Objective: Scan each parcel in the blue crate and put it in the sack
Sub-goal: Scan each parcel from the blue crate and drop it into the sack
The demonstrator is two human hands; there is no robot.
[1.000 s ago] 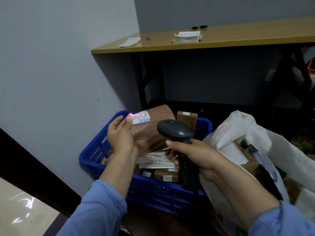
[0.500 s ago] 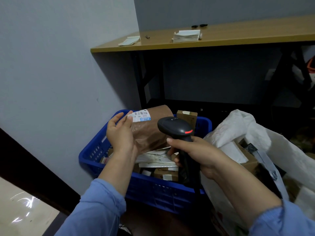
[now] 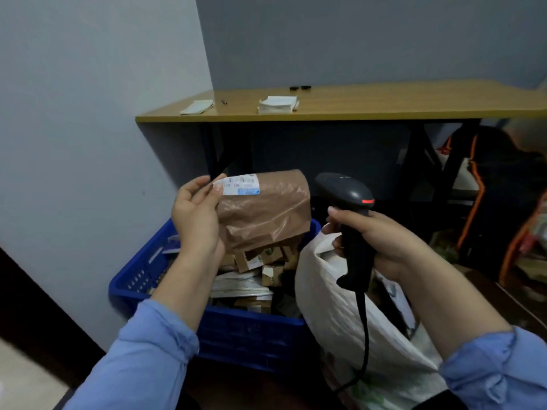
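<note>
My left hand (image 3: 197, 216) holds a brown plastic parcel (image 3: 266, 211) above the blue crate (image 3: 236, 329), fingers along its left edge near the white label (image 3: 239, 186). My right hand (image 3: 373, 241) grips the handle of a black barcode scanner (image 3: 346, 193), whose red light is lit and whose cable hangs down. The scanner is just right of the parcel, over the mouth of the white sack (image 3: 340, 321). The crate holds several small cardboard boxes and flat parcels.
A wooden table (image 3: 355, 109) with black legs stands behind the crate, bearing paper stacks (image 3: 278, 103). A grey wall closes the left side. Dark bags with orange trim (image 3: 488, 184) sit at the right under the table.
The red scan line on the label has gone out. The parcel and the scanner have risen and shifted right, and the view has tilted so the sack sits lower in the picture.
</note>
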